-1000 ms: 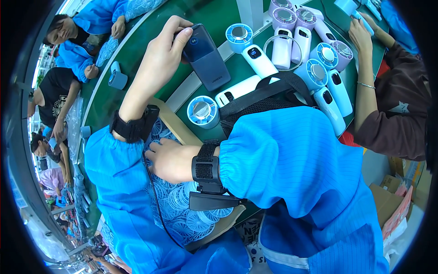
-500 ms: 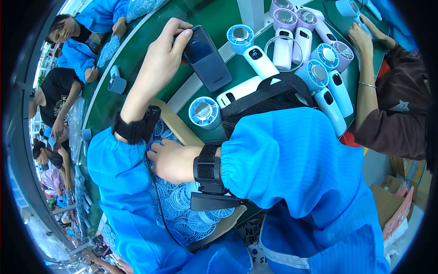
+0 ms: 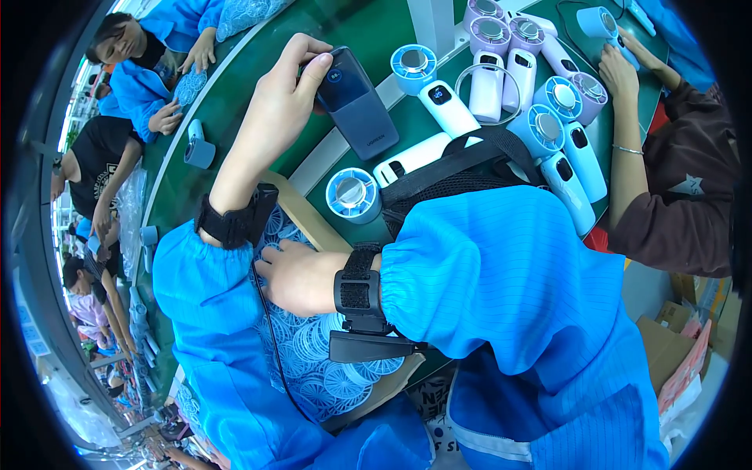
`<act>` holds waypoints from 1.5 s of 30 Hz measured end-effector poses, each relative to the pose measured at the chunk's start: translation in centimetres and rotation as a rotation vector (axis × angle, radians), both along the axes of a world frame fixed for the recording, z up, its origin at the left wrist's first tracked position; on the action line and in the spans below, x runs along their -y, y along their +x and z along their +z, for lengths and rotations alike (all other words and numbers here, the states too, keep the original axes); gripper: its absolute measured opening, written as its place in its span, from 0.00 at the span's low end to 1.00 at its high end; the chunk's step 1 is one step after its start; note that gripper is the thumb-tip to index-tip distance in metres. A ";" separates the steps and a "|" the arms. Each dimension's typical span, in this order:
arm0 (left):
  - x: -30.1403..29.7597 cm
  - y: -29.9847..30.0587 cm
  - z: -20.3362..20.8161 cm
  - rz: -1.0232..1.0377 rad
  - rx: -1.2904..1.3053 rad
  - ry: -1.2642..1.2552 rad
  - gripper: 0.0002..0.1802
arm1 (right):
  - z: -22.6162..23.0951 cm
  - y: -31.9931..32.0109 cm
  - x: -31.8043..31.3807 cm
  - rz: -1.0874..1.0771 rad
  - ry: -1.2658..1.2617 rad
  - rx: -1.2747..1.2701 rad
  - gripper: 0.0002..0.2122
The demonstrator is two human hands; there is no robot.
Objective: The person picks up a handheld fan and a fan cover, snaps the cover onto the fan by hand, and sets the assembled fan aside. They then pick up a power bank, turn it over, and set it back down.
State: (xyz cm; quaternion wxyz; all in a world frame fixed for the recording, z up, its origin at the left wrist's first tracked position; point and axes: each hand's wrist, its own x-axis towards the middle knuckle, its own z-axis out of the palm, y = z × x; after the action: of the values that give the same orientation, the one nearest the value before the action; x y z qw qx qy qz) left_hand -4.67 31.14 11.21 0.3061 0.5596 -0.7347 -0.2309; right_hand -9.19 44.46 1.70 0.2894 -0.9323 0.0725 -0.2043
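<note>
At the upper left of the table my left hand (image 3: 278, 98) is closed on a dark grey power bank (image 3: 359, 106), pinching its upper left edge between thumb and fingers. A small lit display shows on its face. Below it, my right hand (image 3: 301, 278) lies on light blue round fan grilles (image 3: 337, 384) that fill a cardboard box (image 3: 309, 211). The fingers of that hand look apart, their tips partly hidden among the grilles. Both wrists wear black straps, and a thin black cable (image 3: 274, 345) runs down past the left sleeve.
Several handheld fans, blue (image 3: 352, 194) and purple (image 3: 489, 33), lie on the green table (image 3: 235, 86). A black strap (image 3: 462, 160) lies beside my right sleeve. A co-worker's hands (image 3: 619, 70) hold a blue fan at the right. Other people sit along the left edge.
Both my hands stay nearly in place, with the power bank still held. At the upper left, a co-worker's hands have moved over the blue grilles there.
</note>
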 end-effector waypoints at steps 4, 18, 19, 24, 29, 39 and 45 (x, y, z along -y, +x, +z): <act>0.0 0.1 -0.1 -0.003 0.008 -0.009 0.13 | 0.4 -0.3 0.2 0.033 -0.009 -0.039 0.10; -1.8 -0.6 0.6 -0.315 0.073 0.083 0.33 | 1.9 -0.9 0.7 0.099 -0.083 -0.157 0.11; -1.8 -0.6 0.6 -0.313 0.078 0.131 0.33 | 2.0 -1.0 0.8 0.115 -0.089 -0.176 0.11; -1.9 0.0 -0.6 -0.271 0.008 0.101 0.36 | 1.9 -1.1 1.0 0.118 -0.085 -0.122 0.11; -2.4 0.3 0.4 -0.257 0.010 0.076 0.34 | 2.2 -0.9 0.9 0.120 -0.093 -0.151 0.12; -3.0 1.9 5.6 0.079 -0.250 -0.158 0.26 | 3.0 -1.7 1.3 0.199 -0.108 -0.184 0.16; -0.7 0.6 5.5 0.246 -1.265 -0.061 0.24 | 3.5 -1.8 1.9 0.197 -0.053 -0.288 0.15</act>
State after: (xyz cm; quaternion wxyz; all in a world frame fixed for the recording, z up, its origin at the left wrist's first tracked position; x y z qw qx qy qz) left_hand -4.05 31.80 16.71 0.7202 0.3865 -0.3488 -0.4585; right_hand -10.95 42.54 5.17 0.2699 -0.9619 0.0162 -0.0412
